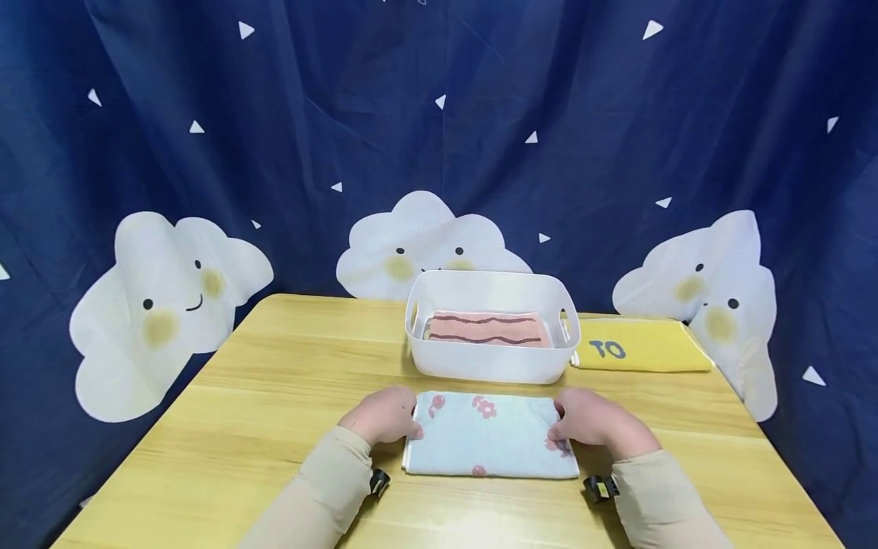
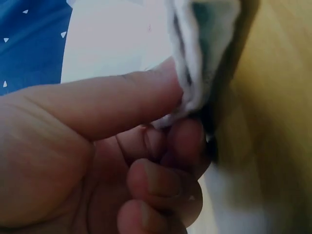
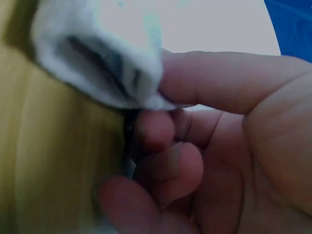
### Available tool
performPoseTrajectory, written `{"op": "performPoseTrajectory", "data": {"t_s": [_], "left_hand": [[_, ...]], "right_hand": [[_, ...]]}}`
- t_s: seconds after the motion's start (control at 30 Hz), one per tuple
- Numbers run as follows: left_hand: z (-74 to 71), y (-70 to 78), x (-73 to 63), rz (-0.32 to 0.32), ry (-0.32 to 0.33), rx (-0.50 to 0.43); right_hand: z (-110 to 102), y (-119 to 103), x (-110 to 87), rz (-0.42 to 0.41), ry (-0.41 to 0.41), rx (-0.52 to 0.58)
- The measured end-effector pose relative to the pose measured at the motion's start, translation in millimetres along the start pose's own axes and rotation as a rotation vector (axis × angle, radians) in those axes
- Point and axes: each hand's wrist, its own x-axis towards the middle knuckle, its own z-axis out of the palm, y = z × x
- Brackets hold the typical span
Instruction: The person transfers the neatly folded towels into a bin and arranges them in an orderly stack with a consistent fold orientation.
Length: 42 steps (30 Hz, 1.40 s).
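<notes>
A folded light blue towel [image 1: 487,438] with pink flower and cherry-like prints lies in front of the white bin. My left hand [image 1: 386,415] pinches its left side, thumb on top and curled fingers beneath. In the left wrist view the layered white edge of the towel [image 2: 207,53] sits between thumb and fingers. On the opposite side my right hand [image 1: 595,419] pinches the towel the same way. The right wrist view shows the towel's rolled fold [image 3: 97,63] between the thumb and the curled fingers.
Just behind the towel stands a white plastic bin [image 1: 487,364] with handle holes. Inside it lies a folded pink cloth [image 1: 487,326] with dark wavy stripes. Right of the bin, a folded yellow cloth [image 1: 652,347] marked "TO" rests on the wooden table [image 1: 226,442]. A dark blue curtain [image 1: 384,99] hangs behind.
</notes>
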Motion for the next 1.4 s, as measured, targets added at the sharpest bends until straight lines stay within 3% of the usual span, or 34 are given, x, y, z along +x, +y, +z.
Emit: {"op": "performPoseTrajectory", "data": {"t_s": [0.13,0.33,0.57,0.87,1.1,1.4], "left_hand": [[0.8,0.1,-0.8,0.028,-0.030,0.050],[-3.6,-5.3,-0.6,0.079,-0.070,0.053],[-24.1,-10.2,-1.8,0.162,-0.061,0.023],[-50.9,-8.6,-18.0,0.149,-0.006,-0.100],[-59.9,-9.7,-21.4,0.148,0.040,-0.185],[-63.8,-6.9,-18.7,0.139,0.181,-0.366]], "right_hand": [[-0.8,5.2,1.0,-0.064,-0.042,0.039],[-5.7,11.3,1.6,-0.158,-0.074,0.021],[-22.6,6.7,-2.3,-0.207,-0.034,0.024],[-44.0,-5.1,-16.1,-0.243,0.032,0.106],[-49.7,-12.2,-24.0,-0.234,0.130,0.125],[-51.3,-13.6,-20.7,-0.227,0.253,0.208]]}}
